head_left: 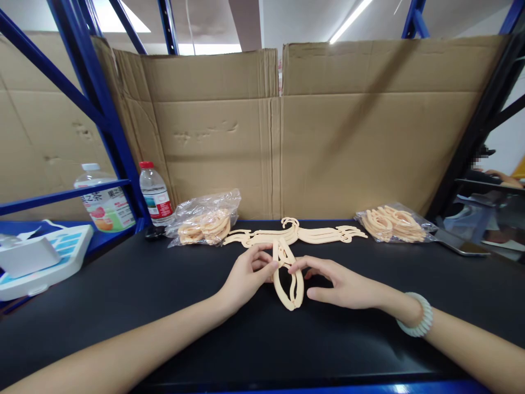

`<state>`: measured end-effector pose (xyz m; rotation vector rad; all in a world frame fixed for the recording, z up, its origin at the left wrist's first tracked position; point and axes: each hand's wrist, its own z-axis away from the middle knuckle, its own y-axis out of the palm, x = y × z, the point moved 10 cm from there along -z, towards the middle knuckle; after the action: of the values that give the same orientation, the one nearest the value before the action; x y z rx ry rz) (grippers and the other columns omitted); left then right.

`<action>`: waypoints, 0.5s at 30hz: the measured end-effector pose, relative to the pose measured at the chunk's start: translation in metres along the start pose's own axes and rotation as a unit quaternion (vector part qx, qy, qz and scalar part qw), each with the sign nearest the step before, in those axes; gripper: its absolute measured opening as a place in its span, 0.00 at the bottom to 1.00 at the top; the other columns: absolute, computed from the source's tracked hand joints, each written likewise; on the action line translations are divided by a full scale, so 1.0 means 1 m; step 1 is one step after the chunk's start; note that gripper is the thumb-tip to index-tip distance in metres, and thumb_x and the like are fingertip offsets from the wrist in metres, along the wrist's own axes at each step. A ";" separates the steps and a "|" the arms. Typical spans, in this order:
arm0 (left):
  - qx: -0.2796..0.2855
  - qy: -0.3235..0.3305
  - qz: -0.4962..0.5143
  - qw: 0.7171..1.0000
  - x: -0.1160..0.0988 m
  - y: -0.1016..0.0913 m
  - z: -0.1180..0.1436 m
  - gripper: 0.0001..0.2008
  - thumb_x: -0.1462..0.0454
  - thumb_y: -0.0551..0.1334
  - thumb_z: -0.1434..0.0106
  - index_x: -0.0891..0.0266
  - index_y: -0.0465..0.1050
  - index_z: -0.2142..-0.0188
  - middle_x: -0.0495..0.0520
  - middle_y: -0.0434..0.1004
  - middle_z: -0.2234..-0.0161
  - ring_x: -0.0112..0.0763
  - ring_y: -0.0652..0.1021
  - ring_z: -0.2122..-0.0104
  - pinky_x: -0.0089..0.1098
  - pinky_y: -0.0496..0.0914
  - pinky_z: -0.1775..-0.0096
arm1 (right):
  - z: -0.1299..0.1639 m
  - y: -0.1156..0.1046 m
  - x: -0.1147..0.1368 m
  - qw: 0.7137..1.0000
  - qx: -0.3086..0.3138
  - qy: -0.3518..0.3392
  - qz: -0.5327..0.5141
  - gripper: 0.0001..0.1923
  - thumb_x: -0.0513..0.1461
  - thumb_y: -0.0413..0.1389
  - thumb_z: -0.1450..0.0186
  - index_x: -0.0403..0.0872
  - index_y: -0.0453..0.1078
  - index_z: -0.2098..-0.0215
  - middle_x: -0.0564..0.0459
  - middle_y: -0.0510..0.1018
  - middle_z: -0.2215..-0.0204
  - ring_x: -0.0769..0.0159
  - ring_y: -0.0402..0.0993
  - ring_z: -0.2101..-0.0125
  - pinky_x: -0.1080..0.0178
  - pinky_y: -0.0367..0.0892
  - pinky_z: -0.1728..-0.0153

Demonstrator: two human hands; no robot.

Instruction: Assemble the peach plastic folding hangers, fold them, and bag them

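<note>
A cream plastic folding hanger [298, 293], folded into a narrow loop, is held up over the black table. My left hand [251, 273] pinches its left side between thumb and fingers. On the other side, my right hand [338, 282] touches the hanger with its fingertips, its thumb held apart and lower. Just behind, a stack of unfolded cream hangers [324, 235] lies flat with its hooks toward the back.
Clear bags of folded hangers stand at back left [205, 225] and back right [394, 223]. A red-capped water bottle [155, 194] is beside the blue rack post. A white device [45, 262] sits far left, a phone-like slab [461, 242] right. Cardboard [213, 142] walls the back.
</note>
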<state>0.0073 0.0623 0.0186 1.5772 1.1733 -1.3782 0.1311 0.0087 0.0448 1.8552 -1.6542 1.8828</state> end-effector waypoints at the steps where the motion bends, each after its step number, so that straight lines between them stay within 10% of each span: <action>1: -0.004 0.012 -0.011 1.000 -0.002 -0.001 0.000 0.22 0.58 0.68 0.47 0.62 0.65 0.55 0.48 0.71 0.71 0.30 0.76 0.70 0.32 0.74 0.67 | 0.001 0.000 0.001 1.000 0.003 -0.001 0.023 0.19 0.37 0.55 0.36 0.50 0.63 0.47 0.50 0.71 0.50 0.61 0.66 0.49 0.55 0.63 0.47; 7: 0.031 0.094 -0.147 0.984 -0.013 0.001 -0.001 0.04 0.65 0.57 0.40 0.62 0.68 0.65 0.54 0.75 0.65 0.34 0.77 0.62 0.35 0.71 0.58 | 0.006 -0.003 -0.004 0.989 -0.002 -0.014 0.144 0.24 0.37 0.51 0.33 0.52 0.57 0.39 0.48 0.66 0.44 0.61 0.61 0.44 0.53 0.56 0.42; 15: 0.103 0.152 -0.354 0.917 -0.024 0.022 0.014 0.14 0.69 0.58 0.43 0.57 0.69 0.57 0.52 0.76 0.57 0.38 0.75 0.56 0.39 0.68 0.52 | 0.006 -0.007 -0.010 0.977 -0.012 -0.002 0.213 0.23 0.39 0.50 0.32 0.54 0.58 0.39 0.47 0.69 0.55 0.60 0.65 0.53 0.54 0.63 0.49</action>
<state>0.0230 0.0386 0.0393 1.6196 1.9797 -1.7890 0.1426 0.0142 0.0401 1.5887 -2.2084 1.9807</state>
